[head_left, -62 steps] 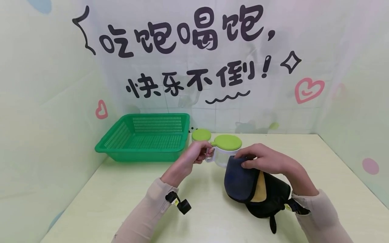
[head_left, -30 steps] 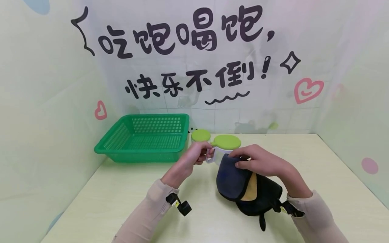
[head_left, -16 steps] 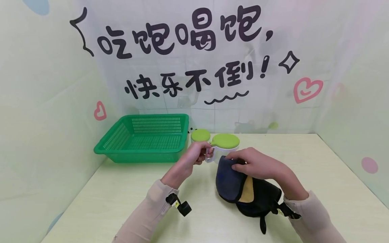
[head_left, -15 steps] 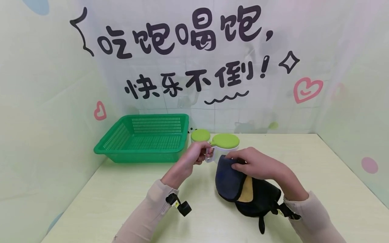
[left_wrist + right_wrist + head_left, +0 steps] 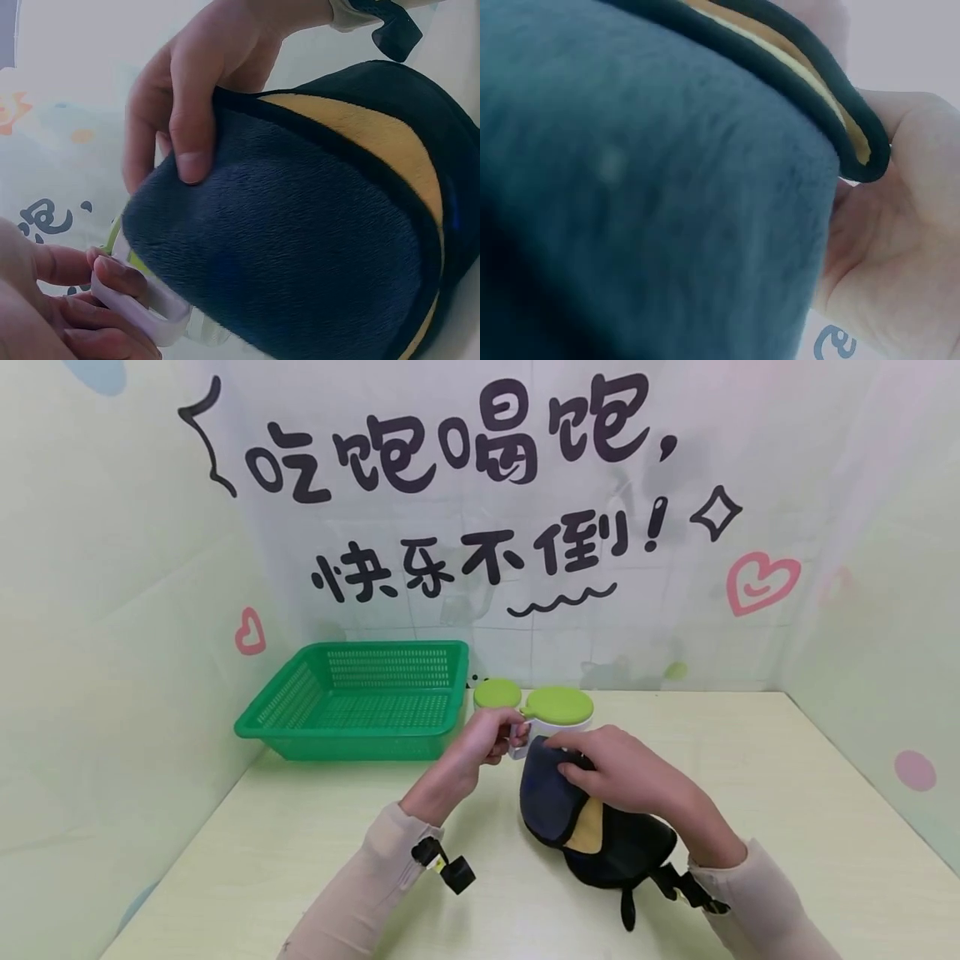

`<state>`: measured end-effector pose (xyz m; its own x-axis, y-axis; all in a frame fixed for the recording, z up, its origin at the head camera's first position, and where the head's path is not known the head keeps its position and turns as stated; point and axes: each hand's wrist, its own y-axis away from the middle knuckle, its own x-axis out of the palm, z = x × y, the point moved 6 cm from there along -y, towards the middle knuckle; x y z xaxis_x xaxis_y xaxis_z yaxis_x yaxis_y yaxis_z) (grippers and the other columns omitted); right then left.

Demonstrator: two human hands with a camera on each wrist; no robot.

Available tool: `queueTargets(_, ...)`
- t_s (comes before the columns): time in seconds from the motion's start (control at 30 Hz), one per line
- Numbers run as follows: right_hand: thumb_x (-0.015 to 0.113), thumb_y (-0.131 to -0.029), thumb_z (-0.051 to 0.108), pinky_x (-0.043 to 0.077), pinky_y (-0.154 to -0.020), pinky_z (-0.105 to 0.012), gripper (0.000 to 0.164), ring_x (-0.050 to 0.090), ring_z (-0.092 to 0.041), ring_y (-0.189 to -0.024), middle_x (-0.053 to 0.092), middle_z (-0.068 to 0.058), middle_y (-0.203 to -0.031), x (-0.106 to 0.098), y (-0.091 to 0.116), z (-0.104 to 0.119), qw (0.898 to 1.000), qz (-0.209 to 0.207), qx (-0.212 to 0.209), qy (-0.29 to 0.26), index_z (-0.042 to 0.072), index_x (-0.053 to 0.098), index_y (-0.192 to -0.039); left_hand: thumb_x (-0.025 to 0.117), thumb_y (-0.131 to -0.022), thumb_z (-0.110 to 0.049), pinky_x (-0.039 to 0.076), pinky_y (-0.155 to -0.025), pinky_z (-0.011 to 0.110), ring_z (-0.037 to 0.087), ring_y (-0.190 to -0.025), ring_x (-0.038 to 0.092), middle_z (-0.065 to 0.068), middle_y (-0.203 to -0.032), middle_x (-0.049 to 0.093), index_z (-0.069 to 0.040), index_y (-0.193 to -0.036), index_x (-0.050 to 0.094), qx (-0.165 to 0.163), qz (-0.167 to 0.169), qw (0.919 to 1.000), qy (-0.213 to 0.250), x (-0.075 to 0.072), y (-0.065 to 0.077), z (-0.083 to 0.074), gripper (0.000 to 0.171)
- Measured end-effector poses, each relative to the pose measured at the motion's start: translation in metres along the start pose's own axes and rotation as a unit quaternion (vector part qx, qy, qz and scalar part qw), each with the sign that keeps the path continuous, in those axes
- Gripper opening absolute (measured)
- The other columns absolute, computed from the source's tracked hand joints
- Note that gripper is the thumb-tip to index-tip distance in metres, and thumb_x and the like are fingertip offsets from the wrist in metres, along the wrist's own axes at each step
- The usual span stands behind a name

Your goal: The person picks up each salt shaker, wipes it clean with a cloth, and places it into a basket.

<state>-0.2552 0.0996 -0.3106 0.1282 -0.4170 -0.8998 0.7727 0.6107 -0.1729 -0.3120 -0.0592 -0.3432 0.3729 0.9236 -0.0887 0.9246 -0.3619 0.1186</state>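
**Left hand (image 5: 492, 737) grips lidded jar (image 5: 558, 706) as right hand (image 5: 617, 767) pinches plush pouch (image 5: 553, 793)**

Over a pale tabletop (image 5: 750, 747), a person's left fingers curl around the white handle (image 5: 165, 321) of the lidded jar, which stands just right of a smaller green-lidded jar (image 5: 497, 694) and a green plastic basket (image 5: 367, 747). The right fingers clamp the pouch's top edge, thumb on its navy face. Trimmed in black with a mustard band (image 5: 587, 828), the plush pouch sits before the jar, covering much of its body; whether the two touch cannot be told. Black Chinese lettering spans the white sheet (image 5: 637, 635) behind.
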Motion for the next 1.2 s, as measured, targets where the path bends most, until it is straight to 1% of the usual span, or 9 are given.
queueTargets(0.1, 0.062, -0.100, 0.013, 0.049, -0.078, -0.032, 0.033, 0.059, -0.008, -0.081, 0.074, -0.006, -0.123, -0.001, -0.001, 0.001, 1.000, -0.018, 0.001, 0.000, 0.010, 0.067, -0.133, 0.045, -0.098, -0.023, 0.023, -0.056, 0.026, 0.011, -0.052, 0.028, -0.006, -0.066, 0.050, -0.012, -0.073, 0.058, 0.000, -0.003, 1.0000, 0.001, 0.000, 0.000, 0.000, 0.030)
queueTargets(0.3, 0.061, -0.102, 0.016, 0.052, -0.081, -0.034, 0.035, 0.065, -0.010, -0.092, 0.072, -0.008, -0.128, 0.006, -0.003, 0.001, 0.999, 0.021, 0.028, 0.006, 0.010, 0.065, -0.135, 0.045, -0.098, -0.023, 0.022, -0.055, 0.026, 0.011, -0.051, 0.027, -0.005, -0.066, 0.051, -0.012, -0.071, 0.058, -0.004, -0.005, 1.0000, 0.000, 0.000, -0.001, -0.001, 0.031)
queueTargets(0.4, 0.062, -0.101, 0.016, 0.050, -0.075, -0.032, 0.035, 0.062, -0.008, -0.081, 0.073, -0.008, -0.125, 0.006, -0.005, 0.002, 0.999, 0.024, 0.031, 0.011, 0.010, 0.065, -0.136, 0.046, -0.098, -0.023, 0.022, -0.055, 0.026, 0.010, -0.051, 0.027, -0.005, -0.066, 0.052, -0.013, -0.071, 0.058, -0.005, -0.008, 1.0000, 0.000, -0.001, -0.001, -0.002, 0.031)
queueTargets(0.53, 0.063, -0.100, 0.014, 0.044, -0.066, -0.028, 0.035, 0.052, -0.006, -0.066, 0.074, -0.007, -0.116, 0.002, -0.006, 0.003, 0.999, -0.003, 0.030, 0.012, 0.010, 0.065, -0.135, 0.047, -0.098, -0.023, 0.022, -0.055, 0.026, 0.010, -0.050, 0.027, -0.005, -0.066, 0.053, -0.012, -0.072, 0.059, -0.007, -0.012, 0.9999, 0.001, -0.002, -0.002, -0.003, 0.031)
queueTargets(0.6, 0.064, -0.100, 0.014, 0.042, -0.066, -0.028, 0.034, 0.051, -0.007, -0.065, 0.075, -0.007, -0.116, 0.001, -0.006, 0.004, 0.999, -0.011, 0.030, 0.011, 0.011, 0.065, -0.134, 0.047, -0.097, -0.023, 0.022, -0.055, 0.026, 0.010, -0.050, 0.027, -0.005, -0.066, 0.053, -0.013, -0.072, 0.060, -0.008, -0.013, 0.9999, -0.001, -0.003, -0.002, -0.003, 0.030)
queueTargets(0.73, 0.063, -0.100, 0.015, 0.046, -0.071, -0.030, 0.034, 0.058, -0.008, -0.076, 0.073, -0.008, -0.124, 0.003, -0.007, 0.002, 0.999, -0.001, 0.035, 0.005, 0.011, 0.065, -0.134, 0.047, -0.097, -0.023, 0.023, -0.055, 0.026, 0.011, -0.051, 0.028, -0.005, -0.067, 0.053, -0.012, -0.072, 0.060, -0.012, -0.011, 0.9999, -0.001, -0.004, -0.003, -0.003, 0.030)
queueTargets(0.87, 0.062, -0.101, 0.015, 0.044, -0.067, -0.029, 0.036, 0.054, -0.008, -0.069, 0.074, -0.004, -0.109, 0.008, -0.009, -0.002, 0.999, 0.021, 0.036, -0.007, 0.012, 0.065, -0.136, 0.046, -0.098, -0.022, 0.022, -0.053, 0.025, 0.011, -0.052, 0.026, -0.004, -0.068, 0.052, -0.012, -0.072, 0.057, -0.013, -0.007, 0.9998, 0.010, -0.006, -0.003, -0.005, 0.029)
queueTargets(0.97, 0.062, -0.101, 0.016, 0.042, -0.066, -0.027, 0.035, 0.049, -0.006, -0.064, 0.074, -0.002, -0.106, 0.010, -0.010, -0.005, 0.999, 0.023, 0.025, -0.016, 0.013, 0.065, -0.136, 0.045, -0.098, -0.022, 0.021, -0.053, 0.025, 0.010, -0.051, 0.025, -0.004, -0.068, 0.051, -0.012, -0.072, 0.056, -0.012, -0.009, 0.9997, 0.017, -0.010, -0.001, -0.008, 0.030)
queueTargets(1.2, 0.062, -0.100, 0.013, 0.041, -0.068, -0.027, 0.035, 0.044, -0.005, -0.063, 0.073, -0.005, -0.123, 0.008, -0.009, -0.013, 1.000, 0.013, 0.011, -0.024, 0.015, 0.068, -0.135, 0.044, -0.098, -0.021, 0.021, -0.055, 0.027, 0.012, -0.052, 0.024, -0.004, -0.070, 0.051, -0.013, -0.074, 0.056, -0.010, -0.022, 0.9993, 0.030, -0.016, -0.001, -0.011, 0.028)
